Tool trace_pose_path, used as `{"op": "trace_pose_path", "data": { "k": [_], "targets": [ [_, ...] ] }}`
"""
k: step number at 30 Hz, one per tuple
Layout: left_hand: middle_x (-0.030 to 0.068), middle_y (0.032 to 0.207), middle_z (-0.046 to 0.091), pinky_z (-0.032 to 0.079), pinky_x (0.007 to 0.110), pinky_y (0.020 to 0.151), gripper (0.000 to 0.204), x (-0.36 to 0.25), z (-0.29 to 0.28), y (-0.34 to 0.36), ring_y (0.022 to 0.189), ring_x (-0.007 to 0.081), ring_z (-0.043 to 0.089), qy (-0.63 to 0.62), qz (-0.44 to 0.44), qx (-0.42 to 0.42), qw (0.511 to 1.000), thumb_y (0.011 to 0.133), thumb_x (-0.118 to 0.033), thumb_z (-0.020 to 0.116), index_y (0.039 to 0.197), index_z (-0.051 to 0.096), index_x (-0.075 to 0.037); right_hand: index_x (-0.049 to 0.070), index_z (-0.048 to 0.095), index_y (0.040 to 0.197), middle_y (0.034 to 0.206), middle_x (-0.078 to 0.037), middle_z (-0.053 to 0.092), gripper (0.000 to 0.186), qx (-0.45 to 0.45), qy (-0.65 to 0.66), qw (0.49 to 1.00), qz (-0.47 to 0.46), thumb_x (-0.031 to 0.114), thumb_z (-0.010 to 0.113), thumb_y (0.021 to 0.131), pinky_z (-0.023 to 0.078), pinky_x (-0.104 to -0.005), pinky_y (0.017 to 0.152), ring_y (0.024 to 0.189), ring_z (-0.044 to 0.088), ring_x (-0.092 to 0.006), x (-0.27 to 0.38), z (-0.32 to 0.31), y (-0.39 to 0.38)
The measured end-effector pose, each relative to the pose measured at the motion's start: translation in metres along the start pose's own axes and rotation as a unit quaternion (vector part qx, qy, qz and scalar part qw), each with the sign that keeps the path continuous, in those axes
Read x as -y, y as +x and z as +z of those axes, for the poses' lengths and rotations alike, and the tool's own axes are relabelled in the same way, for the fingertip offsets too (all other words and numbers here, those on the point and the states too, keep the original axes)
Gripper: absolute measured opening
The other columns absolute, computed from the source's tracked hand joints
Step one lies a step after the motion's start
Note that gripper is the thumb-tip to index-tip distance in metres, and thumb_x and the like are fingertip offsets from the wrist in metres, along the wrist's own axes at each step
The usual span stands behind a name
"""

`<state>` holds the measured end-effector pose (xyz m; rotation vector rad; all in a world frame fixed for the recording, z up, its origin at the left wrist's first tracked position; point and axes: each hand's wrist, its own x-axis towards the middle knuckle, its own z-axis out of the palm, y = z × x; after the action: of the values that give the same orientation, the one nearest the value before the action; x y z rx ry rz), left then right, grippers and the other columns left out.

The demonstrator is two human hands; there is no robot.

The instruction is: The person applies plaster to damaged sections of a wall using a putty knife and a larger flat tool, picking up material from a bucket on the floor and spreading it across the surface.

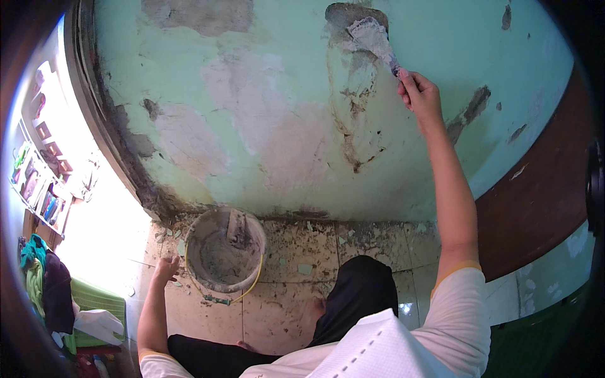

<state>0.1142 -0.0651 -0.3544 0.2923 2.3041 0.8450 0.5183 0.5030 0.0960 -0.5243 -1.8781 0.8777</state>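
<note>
Right now the right hand (421, 94), between one and two o'clock in the view, is closed around the handle of a scraper (373, 39), whose blade, thickly smeared with pale paste, points toward half past ten from the knuckles. That blade lies over a dark grey patch (340, 15) in the pale green wall (287, 28); whether it presses on the surface is hard to tell. Below the blade, at six o'clock from it, runs a cracked, brown-stained strip (355, 110), while a slanting bare patch (477, 104) sits at four o'clock from the hand. The left hand (166, 269), at eight o'clock, hangs low with its fingers loosely bent; I cannot tell whether it has hold of anything. Just beside it, toward its two o'clock, stands a bucket (191, 252) coated in grey residue, with a yellow handle (259, 271) hanging down its near side and a flat, smeared piece (238, 225) leaning inside at the bucket's one o'clock. Around it, paint flakes (305, 269) and dark crumbs litter the tiled floor (271, 334). A black-clad knee (362, 290) rises at five o'clock. Farther out, a brown panel (535, 208) curves along three o'clock, a green basket (104, 290) with clothes (57, 283) sits at eight, and a loaded shelf (41, 195) stands at nine.
</note>
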Motion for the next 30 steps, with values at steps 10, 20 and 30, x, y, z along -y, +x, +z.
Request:
{"op": "trace_pose_path", "data": {
  "k": [10, 20, 30],
  "targets": [
    [0.0156, 0.086, 0.07, 0.061, 0.034, 0.055, 0.049, -0.003, 0.008, -0.005, 0.074, 0.0217, 0.07, 0.016, 0.04, 0.036, 0.998, 0.097, -0.042, 0.059, 0.098, 0.069, 0.006, 0.007, 0.065, 0.077, 0.066, 0.004, 0.058, 0.038, -0.014, -0.044, 0.999, 0.001, 0.04, 0.068, 0.094, 0.035, -0.0203, 0.047, 0.053, 0.045, -0.0026, -0.005, -0.023, 0.007],
    [0.0191, 0.082, 0.068, 0.053, 0.039, 0.061, 0.044, -0.042, -0.005, -0.021, 0.07, 0.0266, 0.066, 0.026, 0.162, -0.198, 0.966, 0.098, -0.039, 0.056, 0.09, 0.065, 0.003, 0.013, 0.07, 0.091, 0.075, 0.006, 0.062, 0.031, -0.059, -0.14, 0.987, 0.048, 0.044, 0.067, 0.094, 0.034, -0.0191, 0.051, 0.059, 0.047, -0.0008, -0.052, -0.038, 0.003],
    [0.0205, 0.098, 0.069, 0.052, 0.045, 0.085, 0.044, -0.164, 0.037, -0.106, 0.092, 0.0335, 0.068, 0.111, 0.18, -0.069, 0.975, 0.098, -0.04, 0.055, 0.114, 0.065, -0.001, 0.006, 0.07, 0.109, 0.085, 0.003, 0.061, 0.035, -0.041, -0.057, 0.997, 0.014, 0.038, 0.063, 0.097, 0.033, -0.0212, 0.057, 0.064, 0.045, -0.0043, -0.051, -0.083, -0.007]
  ]
}}
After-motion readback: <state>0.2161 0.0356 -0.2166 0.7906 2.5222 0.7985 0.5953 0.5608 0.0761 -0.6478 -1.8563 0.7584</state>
